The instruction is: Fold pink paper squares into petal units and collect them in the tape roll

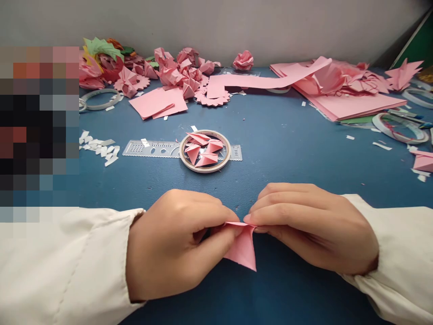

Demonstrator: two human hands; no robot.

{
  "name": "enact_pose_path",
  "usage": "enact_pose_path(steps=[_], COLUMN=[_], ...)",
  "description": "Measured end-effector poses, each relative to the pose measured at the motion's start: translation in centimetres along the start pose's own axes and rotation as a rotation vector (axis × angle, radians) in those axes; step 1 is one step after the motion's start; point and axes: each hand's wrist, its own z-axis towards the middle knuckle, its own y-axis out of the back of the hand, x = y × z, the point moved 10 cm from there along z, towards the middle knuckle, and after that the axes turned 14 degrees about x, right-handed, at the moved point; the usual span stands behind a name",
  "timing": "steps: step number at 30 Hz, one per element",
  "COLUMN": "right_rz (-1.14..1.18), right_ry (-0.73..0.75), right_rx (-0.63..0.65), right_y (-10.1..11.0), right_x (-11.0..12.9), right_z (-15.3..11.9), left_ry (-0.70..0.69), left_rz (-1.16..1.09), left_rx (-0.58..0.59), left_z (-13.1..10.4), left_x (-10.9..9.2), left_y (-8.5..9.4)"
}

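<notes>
A small piece of pink paper (244,251) with a folded top edge hangs between my hands, low in the centre. My left hand (184,241) pinches it between thumb and fingers at its left side. At the upper right corner, the fingertips of my right hand (311,221) are closed on the same paper. Beyond my hands lies a roll of tape (182,159) with several small folded pink pieces (207,159) inside its ring. The roll rests on a clear stencil ruler (154,149).
White paper scraps (101,146) lie at the left. Crumpled and folded pink paper shapes (179,67) line the back of the blue table (287,149). Pink sheets (358,106) are stacked at the back right, near another tape roll (380,124). A blurred block covers the far left.
</notes>
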Motion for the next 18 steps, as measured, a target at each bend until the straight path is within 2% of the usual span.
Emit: enact_pose_path(steps=[6,11,18], right_rz=[-0.022,-0.028,-0.076], right_ry=[0.001,0.017,0.043], right_rx=[-0.013,0.001,0.023], right_y=[0.1,0.2,0.4], right_x=[-0.1,0.2,0.9], right_z=[0.2,0.0,-0.4], left_ry=[0.019,0.074,0.072], left_rz=[-0.010,0.061,0.070], left_rx=[-0.010,-0.044,-0.045], left_z=[-0.3,0.4,0.2], left_x=[0.0,-0.2,0.0], left_y=[-0.1,-0.5,-0.2])
